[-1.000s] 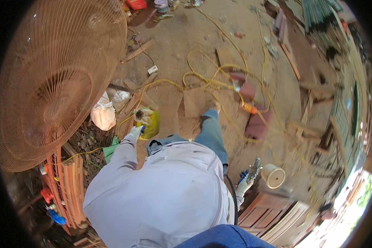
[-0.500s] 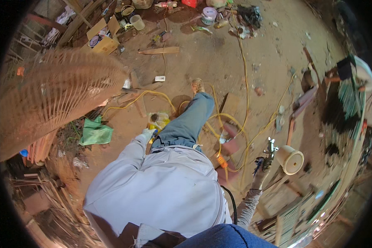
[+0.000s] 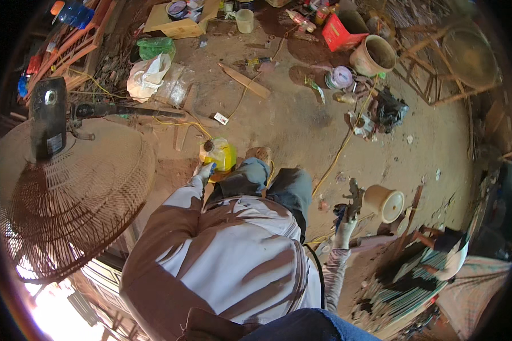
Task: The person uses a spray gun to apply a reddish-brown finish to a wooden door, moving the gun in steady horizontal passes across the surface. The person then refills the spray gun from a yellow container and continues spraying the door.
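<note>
Low at my left side, my left hand (image 3: 202, 173), in a glove with blue on it, is closed at a clear plastic jug (image 3: 224, 158) of yellow liquid with a dark cap. The handle and part of the fingers are hidden. Out to the right, my gloved right hand (image 3: 343, 220) is wrapped round a spray gun (image 3: 355, 194). A cream cup (image 3: 384, 203) is attached to the gun and lies tilted on its side, its round end facing right. A dark hose (image 3: 317, 262) runs along my right side.
A large dusty fan (image 3: 91, 187) stands close on the left. Yellow cord (image 3: 342, 149) and a white power strip (image 3: 221, 119) lie on the dirt floor. Ahead are a bucket (image 3: 373, 55), red container (image 3: 341, 35) and cardboard box (image 3: 173, 27). Another person (image 3: 452, 253) bends over green slats (image 3: 395, 284).
My view has turned left, and the fan has swung nearer and lower on the left. My legs have changed stance. Both hands keep hold of the jug and the spray gun.
</note>
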A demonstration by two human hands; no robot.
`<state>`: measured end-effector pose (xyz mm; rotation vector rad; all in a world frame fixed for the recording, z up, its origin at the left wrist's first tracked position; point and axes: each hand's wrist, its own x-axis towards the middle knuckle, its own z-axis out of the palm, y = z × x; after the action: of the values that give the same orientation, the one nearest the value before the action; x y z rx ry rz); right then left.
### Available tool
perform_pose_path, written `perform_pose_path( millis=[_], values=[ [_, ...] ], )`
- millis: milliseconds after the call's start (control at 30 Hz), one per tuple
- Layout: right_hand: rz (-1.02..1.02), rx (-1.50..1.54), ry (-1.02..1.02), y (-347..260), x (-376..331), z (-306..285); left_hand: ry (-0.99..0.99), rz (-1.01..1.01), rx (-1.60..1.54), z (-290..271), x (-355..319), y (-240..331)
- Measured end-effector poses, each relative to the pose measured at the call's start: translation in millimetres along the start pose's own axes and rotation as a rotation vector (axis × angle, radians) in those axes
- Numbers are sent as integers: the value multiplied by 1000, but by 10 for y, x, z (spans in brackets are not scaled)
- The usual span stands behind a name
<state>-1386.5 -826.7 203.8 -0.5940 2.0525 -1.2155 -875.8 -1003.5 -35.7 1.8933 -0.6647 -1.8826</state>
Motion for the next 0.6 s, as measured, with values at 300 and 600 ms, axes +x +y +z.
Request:
perform_pose_path(
  millis=[300,600],
  values=[
    [-74,-110,-503,-1369,2795,745,227,133,-432,729,830,966],
    [-221,-397,-856,-2224,4708,1807,534,-30,7,1224,1355,2069]
  ],
)
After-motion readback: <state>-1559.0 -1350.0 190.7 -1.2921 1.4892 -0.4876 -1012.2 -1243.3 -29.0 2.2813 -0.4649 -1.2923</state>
